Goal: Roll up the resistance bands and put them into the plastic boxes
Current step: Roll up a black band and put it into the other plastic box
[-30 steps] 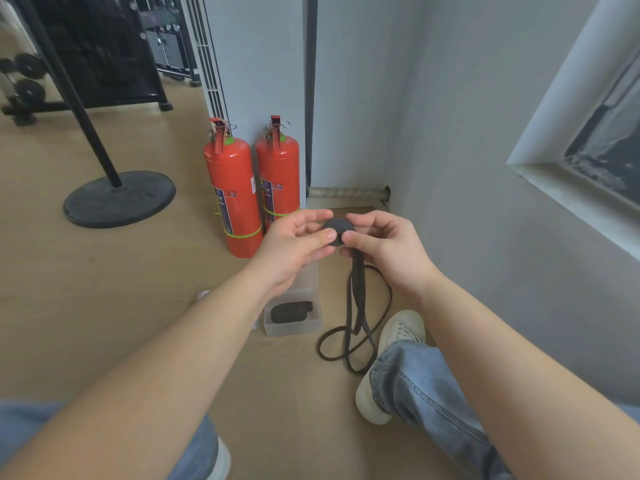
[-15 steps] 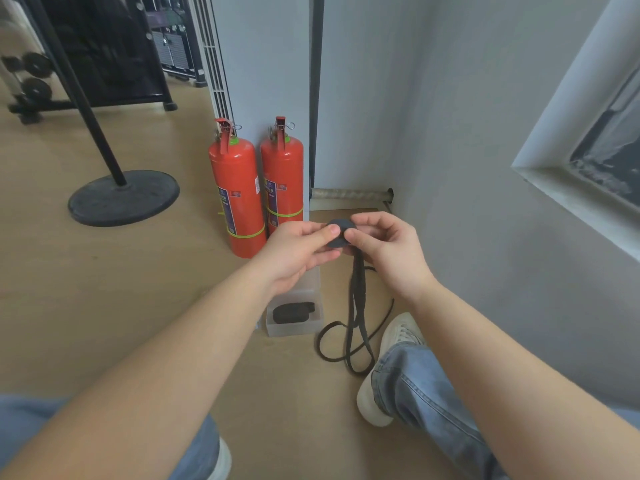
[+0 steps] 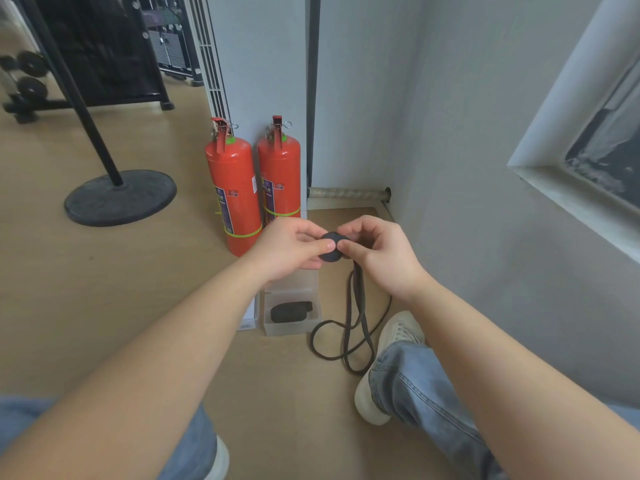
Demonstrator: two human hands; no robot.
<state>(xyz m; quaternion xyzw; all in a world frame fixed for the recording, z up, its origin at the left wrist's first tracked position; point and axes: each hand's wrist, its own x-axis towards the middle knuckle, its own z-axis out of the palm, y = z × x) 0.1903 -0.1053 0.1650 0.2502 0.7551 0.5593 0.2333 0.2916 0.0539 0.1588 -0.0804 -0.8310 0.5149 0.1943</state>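
Note:
A black resistance band (image 3: 356, 308) is partly wound into a small round roll (image 3: 331, 246) held between both hands above the floor. My left hand (image 3: 290, 249) pinches the roll from the left and my right hand (image 3: 379, 255) pinches it from the right. The band's loose tail hangs down and loops on the floor beside my right shoe. Below my hands a clear plastic box (image 3: 291, 327) stands open on the floor with a rolled black band (image 3: 290, 312) inside. My left forearm hides most of another clear box (image 3: 250, 318) to its left.
Two red fire extinguishers (image 3: 235, 192) stand against the wall corner behind the boxes. A black round stand base (image 3: 119, 195) with a pole sits at the left. My right shoe (image 3: 393, 344) and jeans leg lie at the right, near the grey wall.
The roll has grown slightly as my hands turn it, and the loose loop on the floor has shortened a little. Both hands stay in much the same place.

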